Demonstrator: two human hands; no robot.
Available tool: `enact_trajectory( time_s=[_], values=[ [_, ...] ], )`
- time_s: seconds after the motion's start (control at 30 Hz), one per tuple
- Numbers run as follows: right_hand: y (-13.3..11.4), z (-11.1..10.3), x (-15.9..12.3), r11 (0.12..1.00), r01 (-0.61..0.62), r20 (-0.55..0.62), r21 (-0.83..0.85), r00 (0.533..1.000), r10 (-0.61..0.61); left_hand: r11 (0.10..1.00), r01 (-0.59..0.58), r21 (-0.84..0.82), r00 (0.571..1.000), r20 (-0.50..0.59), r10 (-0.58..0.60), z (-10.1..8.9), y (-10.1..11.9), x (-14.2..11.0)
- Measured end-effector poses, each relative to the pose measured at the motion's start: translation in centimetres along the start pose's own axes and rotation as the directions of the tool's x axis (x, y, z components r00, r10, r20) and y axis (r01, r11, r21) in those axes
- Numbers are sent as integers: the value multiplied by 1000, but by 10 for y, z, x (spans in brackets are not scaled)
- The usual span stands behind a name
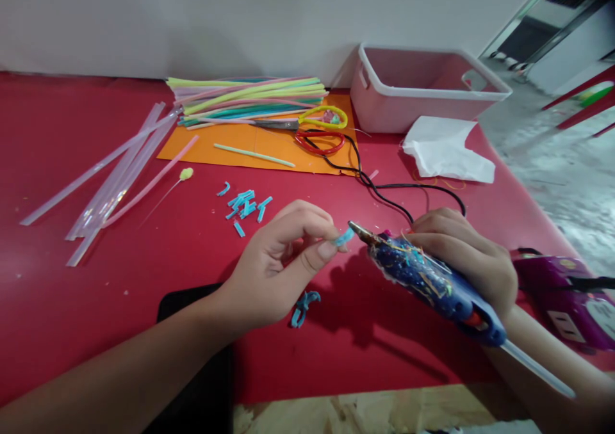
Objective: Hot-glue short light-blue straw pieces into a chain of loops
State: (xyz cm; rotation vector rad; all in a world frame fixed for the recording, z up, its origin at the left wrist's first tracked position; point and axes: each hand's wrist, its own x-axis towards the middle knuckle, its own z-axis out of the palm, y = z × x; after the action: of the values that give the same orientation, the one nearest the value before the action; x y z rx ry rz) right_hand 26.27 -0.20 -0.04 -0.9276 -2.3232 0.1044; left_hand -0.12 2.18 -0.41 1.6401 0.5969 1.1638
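Observation:
Between thumb and forefinger, my left hand [283, 264] pinches a short blue piece of pipe cleaner [344, 236]. My right hand [466, 258] is wrapped round a blue hot glue gun [423, 274], its metal tip at the free end of that piece; whether they touch is hard to tell. A clear glue stick [538, 369] sticks out of the gun's back. Below my left hand, a small shape of bent blue pipe cleaner [304, 308] lies on the red table. Several cut blue pieces [246, 205] lie in a loose pile behind that hand.
A bundle of coloured pipe cleaners [250, 98] and scissors [321, 133] lie on orange card [216, 153]. Clear glue sticks [120, 171] are at left, a pink bin [408, 104] and white paper [446, 147] at back right. A black cord [384, 194] crosses behind the gun. A purple box [562, 299] stands right.

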Motion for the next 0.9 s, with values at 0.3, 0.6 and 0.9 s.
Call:
enact_trajectory(
  time_s=[0.3,0.6,0.9],
  values=[
    [0,0,0,999,-35,-3,-3,999,35,1000,4,-22,1000,-16,-4,1,1,1],
    [2,-2,0,1000,-14,-26,0,1000,14,993,103,57,993,-59,-99,1,1,0],
    [-12,7,2,993,-111,-72,31,991,113,990,120,81,991,-66,-114,1,3,0]
  ],
)
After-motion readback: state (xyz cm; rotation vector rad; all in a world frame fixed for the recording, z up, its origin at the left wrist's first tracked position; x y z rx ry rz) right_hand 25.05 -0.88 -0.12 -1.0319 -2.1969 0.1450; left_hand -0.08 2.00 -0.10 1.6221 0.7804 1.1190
